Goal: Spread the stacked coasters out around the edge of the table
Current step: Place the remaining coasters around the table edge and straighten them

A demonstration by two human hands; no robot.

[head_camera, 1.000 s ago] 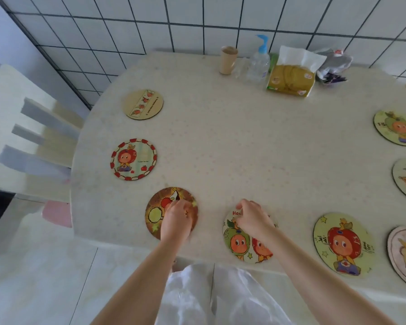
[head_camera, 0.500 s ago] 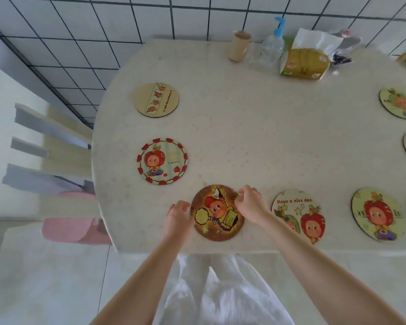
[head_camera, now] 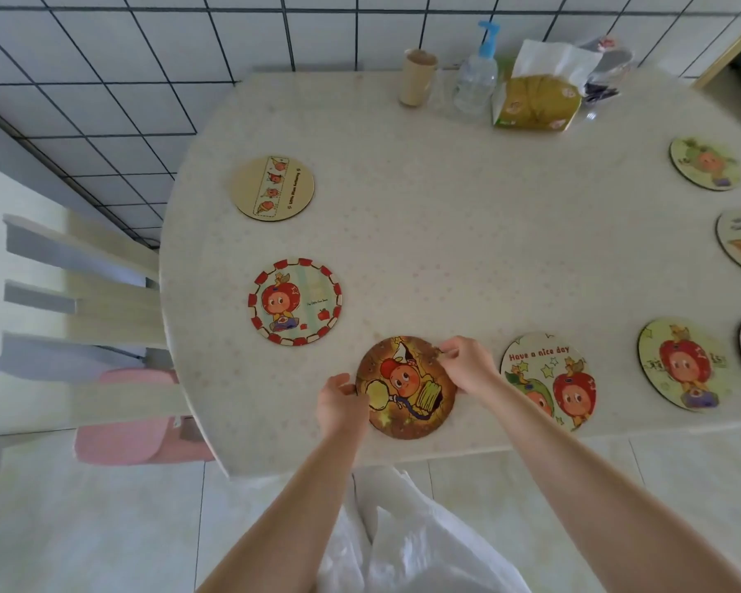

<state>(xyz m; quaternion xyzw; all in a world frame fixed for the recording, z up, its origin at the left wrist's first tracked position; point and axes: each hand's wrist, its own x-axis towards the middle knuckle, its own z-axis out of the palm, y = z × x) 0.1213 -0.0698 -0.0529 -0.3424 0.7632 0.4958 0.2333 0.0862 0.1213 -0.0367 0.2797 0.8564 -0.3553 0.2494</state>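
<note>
Brown coaster (head_camera: pixel 405 387) sits flat between the 2 hands — left hand (head_camera: pixel 342 405) touching its left rim, right hand (head_camera: pixel 467 370) pinching the upper-right edge, I think; right's got more grip.

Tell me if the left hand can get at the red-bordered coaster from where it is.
Probably yes: the left hand sits at the brown coaster, and only bare table lies between it and the red-bordered coaster.
</note>
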